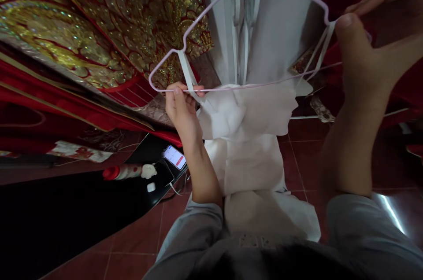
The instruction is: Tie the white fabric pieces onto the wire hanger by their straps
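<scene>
A pale pink wire hanger (211, 5) hangs in front of me with a white garment (251, 152) draped below it. My left hand (181, 108) is closed on the hanger's bottom bar and the garment's left white strap (187, 71). My right hand (370, 46) is raised at the hanger's right shoulder, thumb and fingers pinching the right strap (322, 49) where it loops over the wire. The garment falls down past my grey sleeves towards the floor.
Red and gold embroidered garments (99, 24) hang at the left. A black table (66, 209) holds a lit phone (175, 156), a red-capped bottle (124, 171) and a white charger. A white pillar (280, 20) stands behind the hanger. The floor is red tile (139, 240).
</scene>
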Available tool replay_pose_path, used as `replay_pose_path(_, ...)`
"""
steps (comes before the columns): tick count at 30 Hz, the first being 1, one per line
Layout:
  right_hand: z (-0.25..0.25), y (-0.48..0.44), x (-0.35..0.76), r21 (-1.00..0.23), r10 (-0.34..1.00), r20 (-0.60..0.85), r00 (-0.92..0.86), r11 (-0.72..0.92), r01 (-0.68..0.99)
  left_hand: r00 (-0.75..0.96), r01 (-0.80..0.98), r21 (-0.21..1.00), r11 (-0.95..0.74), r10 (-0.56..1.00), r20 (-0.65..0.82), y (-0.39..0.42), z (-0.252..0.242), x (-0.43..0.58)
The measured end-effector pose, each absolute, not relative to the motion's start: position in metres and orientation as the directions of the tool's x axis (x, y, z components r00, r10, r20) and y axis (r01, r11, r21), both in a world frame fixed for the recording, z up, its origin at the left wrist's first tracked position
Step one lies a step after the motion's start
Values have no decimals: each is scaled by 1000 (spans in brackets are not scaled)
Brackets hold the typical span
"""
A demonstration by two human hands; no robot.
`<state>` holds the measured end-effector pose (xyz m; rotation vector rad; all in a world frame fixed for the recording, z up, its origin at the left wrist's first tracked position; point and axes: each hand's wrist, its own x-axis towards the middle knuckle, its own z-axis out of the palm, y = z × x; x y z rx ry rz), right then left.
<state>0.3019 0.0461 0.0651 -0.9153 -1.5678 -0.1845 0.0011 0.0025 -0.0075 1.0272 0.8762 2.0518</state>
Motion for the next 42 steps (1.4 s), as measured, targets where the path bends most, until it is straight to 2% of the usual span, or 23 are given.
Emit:
replay_pose_path(4, 41, 31, 285, -296, 268, 953, 142, 717, 631, -464, -275, 799, -534, 802, 376, 2, -11, 5)
replay_pose_path(5, 33, 24, 279, -289, 269, 954, 132, 710, 643, -459, -298, 788, -539, 805, 377, 2, -11, 6)
replay_pose_path(7, 19, 9, 266, -333, 413, 910, 36, 676, 657, -460, -346, 756, -556, 803, 379, 1, -10, 9)
replay_pose_path(10, 5, -8, 252, -422, 643, 759, -100, 603, 678, -490, -350, 733, -583, 781, 387, -3, -10, 12)
replay_pose_path(13, -2, -12, 248, -482, 716, 696, -65, 531, 697, -497, -189, 817, -545, 770, 399, -14, -12, 11)
replay_pose_path(16, -7, -7, 249, -462, 721, 691, -57, 501, 732, -400, -16, 916, -401, 842, 362, -30, -4, 5)
replay_pose_path(18, -11, -5, 250, -450, 723, 688, -63, 492, 745, -319, -83, 931, -356, 894, 314, -38, 14, -2)
replay_pose_path(21, -14, -5, 250, -450, 716, 695, -63, 501, 739, -257, -384, 858, -340, 932, 255, -38, 50, -18)
replay_pose_path(24, -17, -6, 251, -470, 728, 683, -64, 505, 724, -462, -410, 780, -472, 845, 269, -25, 65, -37)
replay_pose_path(26, -18, -5, 251, -484, 747, 661, -75, 501, 717, -638, -304, 778, -550, 724, 262, -15, 56, -44)
replay_pose_path(28, -18, -6, 250, -485, 754, 651, -88, 503, 715, -700, -205, 824, -528, 668, 254, -9, 36, -43)
replay_pose_path(30, -16, -8, 247, -482, 757, 647, -90, 497, 722, -605, -173, 884, -434, 755, 252, -9, 18, -32)
replay_pose_path(32, -13, -12, 243, -482, 763, 642, -75, 478, 735, -449, -213, 905, -368, 860, 244, -12, 8, -14)
replay_pose_path(34, -11, -16, 239, -480, 763, 643, -70, 472, 740, -373, -289, 872, -396, 885, 279, -15, 8, 5)
replay_pose_path(36, -11, -17, 240, -472, 748, 656, -101, 511, 719, -391, -334, 819, -466, 860, 329, -15, 13, 17)
replay_pose_path(38, -13, -11, 248, -513, 692, 721, -36, 568, 643, -413, -336, 801, -496, 842, 348, -14, 17, 23)
replay_pose_path(40, -14, 0, 260, -579, 609, 779, 151, 604, 549, -401, -333, 809, -485, 849, 344, -13, 17, 23)
replay_pose_path(42, -8, 10, 272, -674, 620, 729, 291, 577, 461, -387, -336, 813, -476, 857, 342, -13, 15, 22)
